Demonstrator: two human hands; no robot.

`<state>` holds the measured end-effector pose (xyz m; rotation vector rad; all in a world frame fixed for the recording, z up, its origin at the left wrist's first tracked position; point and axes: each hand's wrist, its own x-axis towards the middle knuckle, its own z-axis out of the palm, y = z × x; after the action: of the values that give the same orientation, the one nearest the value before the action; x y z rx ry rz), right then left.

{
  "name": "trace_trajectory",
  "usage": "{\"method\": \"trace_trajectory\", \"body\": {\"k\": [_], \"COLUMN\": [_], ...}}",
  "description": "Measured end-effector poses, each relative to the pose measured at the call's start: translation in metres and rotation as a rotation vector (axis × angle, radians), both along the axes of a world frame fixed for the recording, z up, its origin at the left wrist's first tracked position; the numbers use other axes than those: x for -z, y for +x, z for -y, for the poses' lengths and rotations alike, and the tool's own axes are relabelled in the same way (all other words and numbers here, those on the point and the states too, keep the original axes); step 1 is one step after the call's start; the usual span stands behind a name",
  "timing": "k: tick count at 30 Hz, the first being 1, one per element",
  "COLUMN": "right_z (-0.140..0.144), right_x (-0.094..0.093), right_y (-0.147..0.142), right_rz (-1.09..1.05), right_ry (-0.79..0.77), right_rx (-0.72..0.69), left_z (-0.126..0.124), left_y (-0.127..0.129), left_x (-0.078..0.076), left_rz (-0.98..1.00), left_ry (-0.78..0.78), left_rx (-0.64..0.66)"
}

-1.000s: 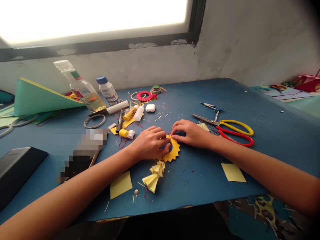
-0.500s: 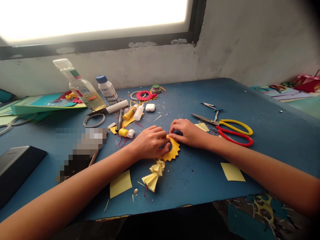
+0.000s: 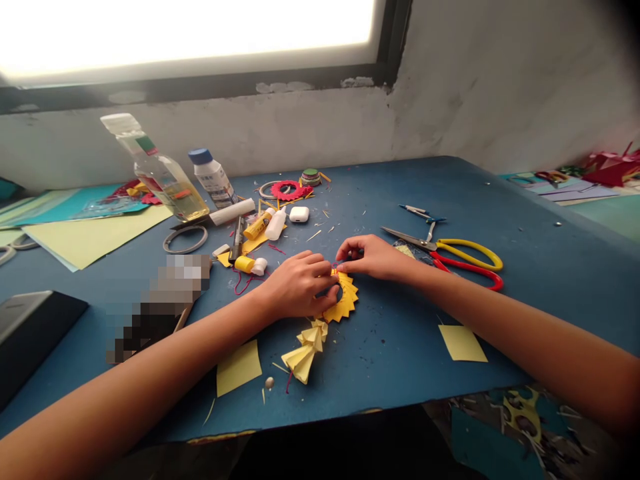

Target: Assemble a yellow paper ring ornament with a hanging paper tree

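Observation:
A yellow pleated paper ring (image 3: 346,302) lies on the blue table (image 3: 525,253). My left hand (image 3: 299,287) presses down on the ring's left side, fingers curled over it. My right hand (image 3: 373,257) pinches a thin red thread at the ring's top edge, lifted slightly off the paper. A folded pale-yellow paper fan (image 3: 306,352) lies just in front of the ring, with a small bead (image 3: 271,383) near it.
Red-and-yellow scissors (image 3: 457,257) lie right of my hands. Two yellow paper squares (image 3: 239,367) (image 3: 463,343) sit near the front edge. Bottles (image 3: 160,173), glue tubes (image 3: 259,227), tape rings (image 3: 187,239), an earbud case (image 3: 299,214) and coloured sheets (image 3: 90,233) crowd the back left. A dark box (image 3: 30,333) sits far left.
My right hand has lifted off the ring's right side and now pinches at its top. At the far left, a green sheet was laid flat and a pale-yellow sheet now lies on top.

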<state>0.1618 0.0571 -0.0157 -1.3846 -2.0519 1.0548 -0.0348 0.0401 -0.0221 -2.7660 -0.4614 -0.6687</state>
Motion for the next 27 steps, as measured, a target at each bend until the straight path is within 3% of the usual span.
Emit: {"method": "trace_trajectory", "body": {"k": [7,11,16,20,24,27], "right_z": [0.0,0.001,0.0,0.003,0.007,0.008], "right_x": [0.003,-0.003,-0.01,-0.008,-0.004,-0.004], "right_y": [0.003,0.01,0.03,0.038,0.035,0.033], "right_rz": [-0.02,-0.03,0.186,0.389,0.435,0.426], "right_ry": [0.018,0.107,0.252,0.32,0.452,0.482], "right_rx": [-0.027,0.008,0.094,0.039,-0.041,-0.018], "left_z": [0.001,0.0,-0.001,-0.001,-0.001,-0.001], "left_y": [0.0,0.0,0.0,-0.001,-0.002,-0.002], "left_x": [0.001,0.001,0.003,0.003,0.004,0.004], "left_rz": [0.002,-0.027,-0.02,-0.025,-0.011,-0.003], "left_ry": [-0.08,-0.121,-0.149,-0.117,-0.088,-0.076], "left_rx": [-0.065,-0.066,-0.072,-0.065,-0.063,-0.067]}}
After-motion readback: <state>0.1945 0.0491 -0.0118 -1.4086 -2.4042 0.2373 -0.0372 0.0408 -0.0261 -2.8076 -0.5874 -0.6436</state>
